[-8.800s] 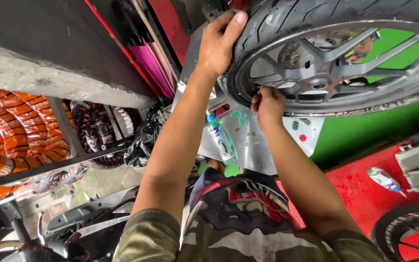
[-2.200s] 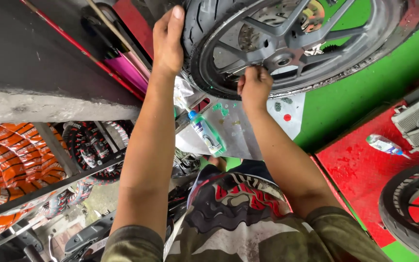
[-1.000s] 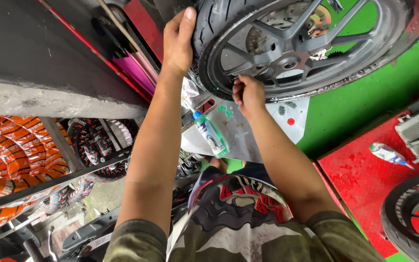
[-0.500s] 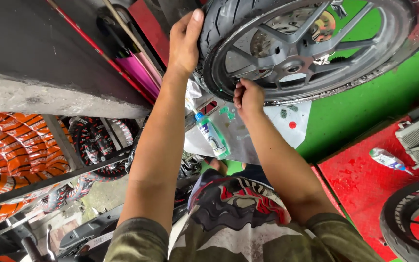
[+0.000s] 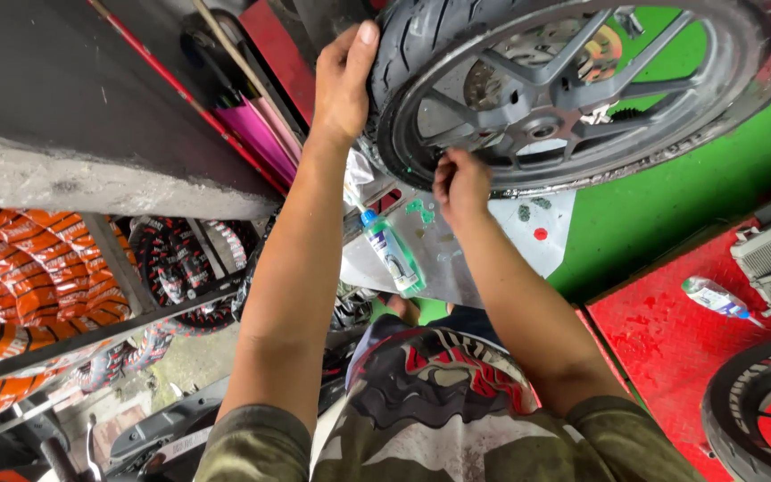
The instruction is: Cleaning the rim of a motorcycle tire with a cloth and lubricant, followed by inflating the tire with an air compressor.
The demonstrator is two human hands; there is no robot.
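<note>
motorcycle wheel above green floor, beside tyre racks.

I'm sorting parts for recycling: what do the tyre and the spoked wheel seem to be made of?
The tyre looks like matte black rubber, judging by its moulded tread grooves. The spoked wheel looks like cast metal with a grey, dull painted finish; its thick one-piece spokes suggest alloy, though that is not certain.
</note>
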